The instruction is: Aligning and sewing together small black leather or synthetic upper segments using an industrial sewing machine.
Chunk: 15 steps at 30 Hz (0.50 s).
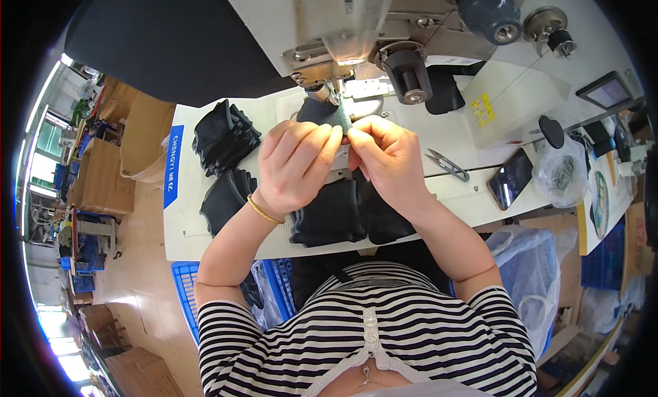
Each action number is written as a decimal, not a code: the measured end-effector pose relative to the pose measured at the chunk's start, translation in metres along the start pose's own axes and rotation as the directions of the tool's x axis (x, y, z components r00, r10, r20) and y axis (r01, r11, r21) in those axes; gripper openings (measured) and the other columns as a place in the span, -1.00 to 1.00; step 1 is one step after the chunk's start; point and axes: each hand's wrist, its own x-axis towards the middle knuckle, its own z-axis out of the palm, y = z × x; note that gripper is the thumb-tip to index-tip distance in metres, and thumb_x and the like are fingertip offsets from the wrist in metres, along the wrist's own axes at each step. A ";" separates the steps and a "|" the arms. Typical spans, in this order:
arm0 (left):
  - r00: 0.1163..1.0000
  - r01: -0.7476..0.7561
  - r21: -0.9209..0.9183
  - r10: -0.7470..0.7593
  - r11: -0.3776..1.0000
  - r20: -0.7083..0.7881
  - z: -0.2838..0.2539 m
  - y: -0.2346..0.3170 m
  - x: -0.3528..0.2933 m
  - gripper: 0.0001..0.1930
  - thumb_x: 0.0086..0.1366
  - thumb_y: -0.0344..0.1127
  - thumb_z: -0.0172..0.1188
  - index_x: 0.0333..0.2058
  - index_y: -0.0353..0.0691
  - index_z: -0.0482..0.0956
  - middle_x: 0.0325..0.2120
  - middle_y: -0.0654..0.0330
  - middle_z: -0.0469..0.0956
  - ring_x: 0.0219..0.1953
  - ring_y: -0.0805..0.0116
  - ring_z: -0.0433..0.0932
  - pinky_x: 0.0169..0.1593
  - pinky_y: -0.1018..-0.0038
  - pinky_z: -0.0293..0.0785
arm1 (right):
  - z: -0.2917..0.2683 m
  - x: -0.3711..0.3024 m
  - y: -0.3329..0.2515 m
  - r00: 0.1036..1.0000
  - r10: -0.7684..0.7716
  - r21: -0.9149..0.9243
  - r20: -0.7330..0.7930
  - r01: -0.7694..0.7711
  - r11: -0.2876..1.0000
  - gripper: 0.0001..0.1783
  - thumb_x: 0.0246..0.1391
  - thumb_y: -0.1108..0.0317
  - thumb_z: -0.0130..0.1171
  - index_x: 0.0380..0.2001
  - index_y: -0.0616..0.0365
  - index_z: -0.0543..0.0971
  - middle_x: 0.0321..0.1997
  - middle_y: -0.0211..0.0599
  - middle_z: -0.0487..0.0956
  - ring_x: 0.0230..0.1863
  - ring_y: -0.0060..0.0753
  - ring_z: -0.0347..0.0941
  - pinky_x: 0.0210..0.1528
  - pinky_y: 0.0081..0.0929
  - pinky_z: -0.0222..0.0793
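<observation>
Grey-green cloth strip (pixel 345 113) is pinched by the left hand (pixel 295 159) and right hand (pixel 392 155), just in front of the sewing machine (pixel 288 27). Fingers (pixel 378 127) could be pricked if brought too close; crooked stitches could be made if the strip is tugged unevenly.

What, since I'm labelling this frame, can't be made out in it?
All in the head view:
Lower end of the grey-green strip: covered by the fingertips of the left hand and right hand.
Top of the sewing machine: cut off by the upper edge.
Upper part of the black pile below the right hand: hidden by that hand.
Middle of the blue basket: behind the left arm.
</observation>
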 end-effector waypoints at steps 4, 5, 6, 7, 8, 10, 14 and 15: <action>0.998 -0.056 0.009 0.056 0.998 -0.037 0.003 -0.005 0.000 -0.70 -0.14 -0.50 0.25 -0.32 -0.33 0.67 -0.36 0.19 0.58 -0.33 0.28 0.58 -0.16 0.35 0.52 | 0.001 0.001 0.000 1.000 -0.019 -0.014 -0.015 0.018 1.000 -0.80 0.18 0.40 0.06 -0.48 0.27 0.55 -0.66 -0.43 0.52 -0.61 -0.74 0.36 -0.54 -0.65 0.24; 0.996 -0.079 0.026 0.080 0.997 -0.042 0.003 -0.006 0.001 -0.64 -0.20 -0.41 0.23 -0.31 -0.36 0.67 -0.36 0.17 0.58 -0.33 0.30 0.58 -0.15 0.36 0.53 | 0.002 0.001 0.001 0.999 -0.028 0.007 -0.021 0.028 1.000 -0.80 0.18 0.39 0.06 -0.48 0.27 0.55 -0.66 -0.42 0.52 -0.61 -0.74 0.35 -0.54 -0.65 0.23; 0.996 -0.082 0.025 0.083 0.996 -0.042 0.004 -0.007 0.001 -0.64 -0.20 -0.41 0.23 -0.31 -0.36 0.67 -0.36 0.17 0.58 -0.33 0.30 0.58 -0.15 0.36 0.53 | 0.003 0.001 0.002 0.999 -0.038 0.029 -0.026 0.039 0.999 -0.80 0.19 0.39 0.07 -0.47 0.27 0.55 -0.66 -0.42 0.52 -0.61 -0.75 0.35 -0.55 -0.64 0.22; 0.994 -0.095 0.035 0.097 0.995 -0.048 0.005 -0.009 0.000 -0.63 -0.21 -0.41 0.23 -0.31 -0.36 0.67 -0.36 0.17 0.59 -0.32 0.29 0.59 -0.15 0.36 0.53 | 0.003 0.002 0.004 0.999 -0.038 0.031 -0.028 0.039 0.999 -0.80 0.19 0.39 0.07 -0.47 0.27 0.55 -0.66 -0.42 0.52 -0.61 -0.75 0.35 -0.55 -0.64 0.22; 0.992 -0.109 0.046 0.111 0.993 -0.054 0.005 -0.010 -0.001 -0.63 -0.21 -0.41 0.23 -0.31 -0.37 0.67 -0.35 0.17 0.59 -0.32 0.29 0.59 -0.15 0.36 0.53 | 0.003 0.004 0.008 0.998 -0.053 0.023 -0.026 0.054 0.998 -0.80 0.22 0.38 0.06 -0.43 0.26 0.57 -0.66 -0.43 0.52 -0.65 -0.77 0.31 -0.59 -0.70 0.18; 0.990 -0.123 0.059 0.127 0.991 -0.062 0.008 -0.013 0.000 -0.62 -0.22 -0.41 0.22 -0.31 -0.37 0.67 -0.35 0.17 0.59 -0.32 0.30 0.59 -0.15 0.36 0.54 | 0.004 0.004 0.009 0.997 -0.069 0.016 -0.025 0.069 0.997 -0.79 0.25 0.37 0.06 -0.39 0.25 0.59 -0.65 -0.43 0.53 -0.69 -0.79 0.27 -0.63 -0.75 0.14; 0.987 -0.139 0.081 0.144 0.987 -0.069 0.011 -0.018 0.001 -0.63 -0.21 -0.42 0.22 -0.31 -0.36 0.67 -0.34 0.18 0.59 -0.32 0.30 0.59 -0.15 0.36 0.54 | 0.006 0.003 0.005 0.999 -0.019 0.033 -0.038 0.021 0.999 -0.81 0.22 0.39 0.06 -0.42 0.25 0.57 -0.63 -0.45 0.53 -0.60 -0.79 0.32 -0.55 -0.65 0.19; 0.987 -0.139 0.084 0.144 0.987 -0.068 0.011 -0.019 0.001 -0.63 -0.21 -0.42 0.22 -0.31 -0.36 0.67 -0.34 0.18 0.59 -0.32 0.30 0.59 -0.15 0.36 0.54 | 0.006 0.001 0.005 0.999 -0.013 0.044 -0.034 0.015 0.999 -0.81 0.23 0.39 0.06 -0.39 0.25 0.58 -0.63 -0.46 0.53 -0.60 -0.80 0.31 -0.56 -0.66 0.17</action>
